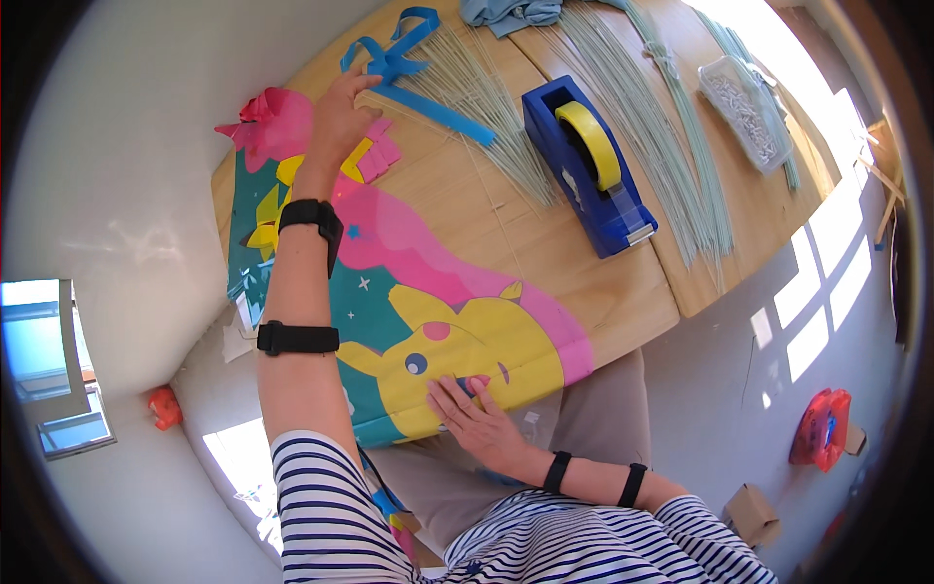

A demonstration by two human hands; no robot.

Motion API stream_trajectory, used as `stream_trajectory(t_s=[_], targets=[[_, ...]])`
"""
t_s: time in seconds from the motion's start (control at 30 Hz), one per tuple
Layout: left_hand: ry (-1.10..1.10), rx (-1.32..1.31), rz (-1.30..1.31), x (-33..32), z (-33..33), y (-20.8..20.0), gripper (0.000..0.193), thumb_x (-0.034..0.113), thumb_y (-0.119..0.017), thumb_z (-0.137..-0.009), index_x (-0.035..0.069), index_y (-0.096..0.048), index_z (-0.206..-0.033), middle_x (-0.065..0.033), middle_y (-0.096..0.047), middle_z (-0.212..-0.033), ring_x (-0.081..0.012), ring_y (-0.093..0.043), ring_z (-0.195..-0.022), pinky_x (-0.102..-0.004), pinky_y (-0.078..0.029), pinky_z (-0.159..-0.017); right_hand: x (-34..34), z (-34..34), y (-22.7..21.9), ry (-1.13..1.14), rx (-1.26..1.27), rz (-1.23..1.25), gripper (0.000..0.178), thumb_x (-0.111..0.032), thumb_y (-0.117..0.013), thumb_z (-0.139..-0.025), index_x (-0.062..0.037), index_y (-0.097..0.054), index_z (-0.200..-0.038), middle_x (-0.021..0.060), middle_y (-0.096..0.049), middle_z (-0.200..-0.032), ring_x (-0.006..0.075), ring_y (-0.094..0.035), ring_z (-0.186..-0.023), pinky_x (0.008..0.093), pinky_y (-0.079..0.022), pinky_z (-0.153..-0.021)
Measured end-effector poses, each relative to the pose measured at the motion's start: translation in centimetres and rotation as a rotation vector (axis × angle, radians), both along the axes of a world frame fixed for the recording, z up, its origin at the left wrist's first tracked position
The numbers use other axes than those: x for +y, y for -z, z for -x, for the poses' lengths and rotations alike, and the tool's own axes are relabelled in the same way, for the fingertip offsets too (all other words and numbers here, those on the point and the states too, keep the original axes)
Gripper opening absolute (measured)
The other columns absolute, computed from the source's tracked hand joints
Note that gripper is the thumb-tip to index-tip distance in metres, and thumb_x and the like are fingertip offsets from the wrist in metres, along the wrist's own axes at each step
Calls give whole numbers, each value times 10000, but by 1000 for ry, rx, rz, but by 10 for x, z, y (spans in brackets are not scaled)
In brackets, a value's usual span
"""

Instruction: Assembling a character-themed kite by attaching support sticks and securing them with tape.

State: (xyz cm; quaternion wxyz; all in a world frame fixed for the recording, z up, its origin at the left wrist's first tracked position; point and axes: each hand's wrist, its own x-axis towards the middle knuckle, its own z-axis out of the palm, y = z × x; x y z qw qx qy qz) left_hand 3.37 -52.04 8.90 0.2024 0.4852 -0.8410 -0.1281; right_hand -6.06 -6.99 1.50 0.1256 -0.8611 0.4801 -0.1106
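A printed sheet (pixel 389 243) in teal, pink and yellow, shaped like a kite sail, lies on the near left of the wooden table and shows a yellow cartoon animal. My right hand (pixel 482 423) rests on the animal's face near the sheet's front edge, fingers stretched flat. Reaching far out over the sheet, my left hand (pixel 342 112) has its fingers apart, with fingertips at the blue ribbon (pixel 394 68). Whether they touch the ribbon I cannot tell. The ribbon is looped at one end, and its straight tail lies across thin pale sticks (pixel 472 88).
A blue tape dispenser (pixel 589 175) with a yellow roll stands mid-table. Beyond it lie bundles of greenish thin rods (pixel 671 146) and a clear plastic box (pixel 747 115) of small pale pieces. Blue cloth (pixel 511 12) sits at the far edge. A red plastic bag (pixel 820 428) is on the floor.
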Motion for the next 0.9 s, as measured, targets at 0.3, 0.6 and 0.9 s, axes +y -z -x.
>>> stream_trajectory(t_s=[0.3,0.6,0.9], targets=[[-43,17,-6,259,-59,46,346,36,-634,-884,-5,-605,-1226,-186,-549,-1387,-375,-491,-1308,-435,-399,-1096,2,-6,7,20,28,-12,610,-249,-465,-939,-64,-359,-1511,89,-270,-1616,264,-204,-1514,483,-132,-1223],[-221,-118,-152,468,-98,56,466,134,-570,-947,13,-515,-1393,-149,-449,-1510,-327,-354,-1444,-518,-197,-1192,8,-15,15,73,22,94,609,-203,-482,-925,-69,-373,-1509,98,-278,-1612,269,-201,-1516,528,-118,-1219],[-227,-98,-87,479,-103,79,578,147,-660,-891,42,-489,-1433,-103,-427,-1541,-306,-328,-1463,-522,-187,-1194,16,67,-6,255,-103,44,785,-462,-667,-849,-32,-429,-1462,129,-330,-1574,307,-218,-1501,561,-116,-1210]])
